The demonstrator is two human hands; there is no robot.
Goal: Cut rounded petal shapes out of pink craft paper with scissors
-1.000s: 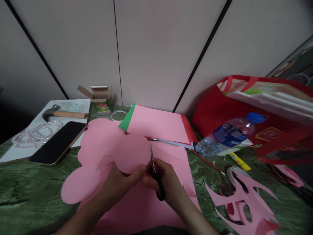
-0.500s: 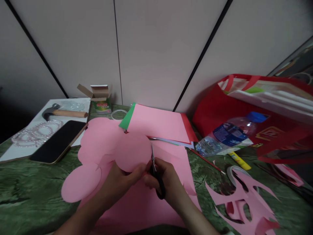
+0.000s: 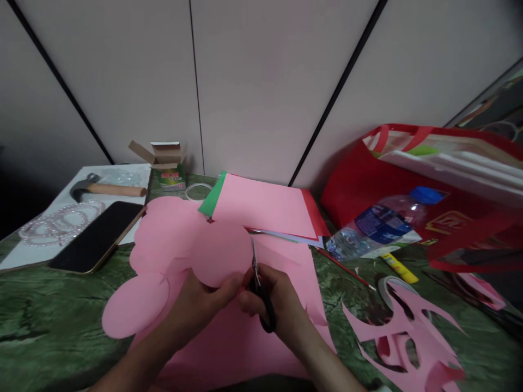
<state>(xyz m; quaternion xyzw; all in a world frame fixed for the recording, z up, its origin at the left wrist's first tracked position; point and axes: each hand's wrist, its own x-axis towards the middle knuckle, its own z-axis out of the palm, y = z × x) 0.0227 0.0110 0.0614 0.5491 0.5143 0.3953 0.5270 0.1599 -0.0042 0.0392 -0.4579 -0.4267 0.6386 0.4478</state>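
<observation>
My left hand (image 3: 200, 302) pinches the lower edge of a round pink paper disc (image 3: 223, 253), above a large pink paper sheet (image 3: 245, 348), while my right hand's (image 3: 269, 299) fingers curl closely round black-handled metal scissors (image 3: 256, 272), blades just beside the disc's right edge. Almost nothing has shifted this past second, so I judge the handling paused; beyond lies a pink rectangular paper sheet (image 3: 265, 209).
</observation>
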